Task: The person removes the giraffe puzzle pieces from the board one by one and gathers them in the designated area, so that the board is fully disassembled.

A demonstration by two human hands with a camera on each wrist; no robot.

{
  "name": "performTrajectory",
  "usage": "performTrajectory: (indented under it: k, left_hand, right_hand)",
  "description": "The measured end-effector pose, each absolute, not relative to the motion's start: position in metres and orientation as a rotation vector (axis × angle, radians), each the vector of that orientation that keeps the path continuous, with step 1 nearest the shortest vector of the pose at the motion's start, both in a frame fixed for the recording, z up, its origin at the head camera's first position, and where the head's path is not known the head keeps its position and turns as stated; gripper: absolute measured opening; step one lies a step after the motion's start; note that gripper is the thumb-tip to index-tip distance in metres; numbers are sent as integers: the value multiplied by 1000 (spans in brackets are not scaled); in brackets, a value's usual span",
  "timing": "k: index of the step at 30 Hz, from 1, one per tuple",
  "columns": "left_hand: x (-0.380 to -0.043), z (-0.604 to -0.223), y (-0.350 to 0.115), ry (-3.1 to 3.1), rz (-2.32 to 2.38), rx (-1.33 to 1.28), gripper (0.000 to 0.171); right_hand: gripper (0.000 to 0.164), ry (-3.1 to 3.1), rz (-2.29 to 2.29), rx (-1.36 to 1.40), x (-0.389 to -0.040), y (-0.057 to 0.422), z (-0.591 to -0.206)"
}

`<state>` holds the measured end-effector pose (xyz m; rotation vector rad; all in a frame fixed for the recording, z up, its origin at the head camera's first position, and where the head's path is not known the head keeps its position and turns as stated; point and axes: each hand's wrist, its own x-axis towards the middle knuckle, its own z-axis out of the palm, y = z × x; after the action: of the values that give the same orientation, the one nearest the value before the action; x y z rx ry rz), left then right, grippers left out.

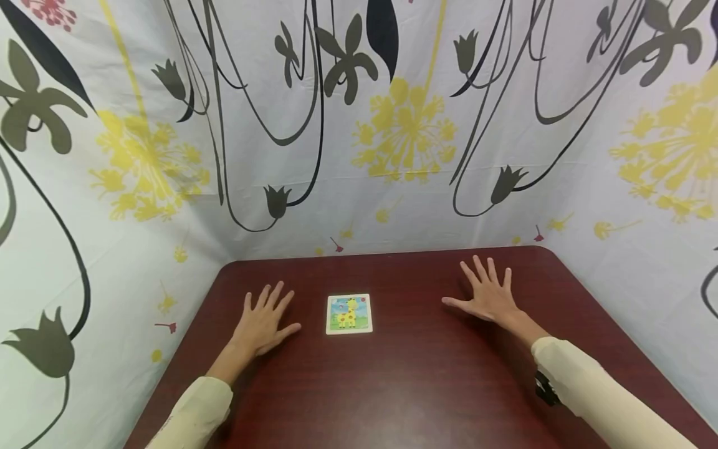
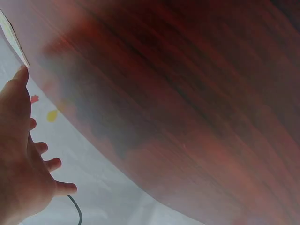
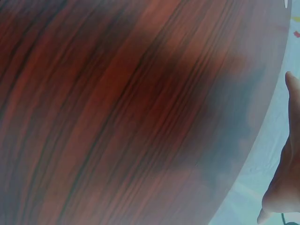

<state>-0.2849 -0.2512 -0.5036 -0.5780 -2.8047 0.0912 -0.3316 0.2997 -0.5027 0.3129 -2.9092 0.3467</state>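
Note:
A square giraffe picture puzzle (image 1: pixel 349 313) with a pale border lies on the dark red-brown table (image 1: pixel 359 380), left of its middle. To its left is my left hand (image 1: pixel 263 321), fingers spread and thumb pointing towards the puzzle. In the left wrist view the same hand (image 2: pixel 23 150) shows its straight fingers at the left edge, the puzzle's pale edge (image 2: pixel 14 40) beyond the thumb. My right hand (image 1: pixel 487 296) is spread over the table's right part, farther from the puzzle. Part of that hand (image 3: pixel 288 154) appears at the right wrist view's edge. Both hands hold nothing.
A white cloth (image 1: pixel 359 231) printed with yellow, grey and black flowers hangs behind the table and along both sides. A dark strapped device (image 1: pixel 545 388) sits under the right sleeve (image 1: pixel 594 386). The left forearm wears a cream sleeve (image 1: pixel 196 408).

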Motion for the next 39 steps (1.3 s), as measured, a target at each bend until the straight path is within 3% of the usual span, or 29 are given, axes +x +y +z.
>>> performTrajectory:
  k: [39]
  left_hand:
    - [-282, -508, -189, -2938, -81, -745, 74]
  right_hand:
    - [111, -2880, 404, 478, -333, 209, -504]
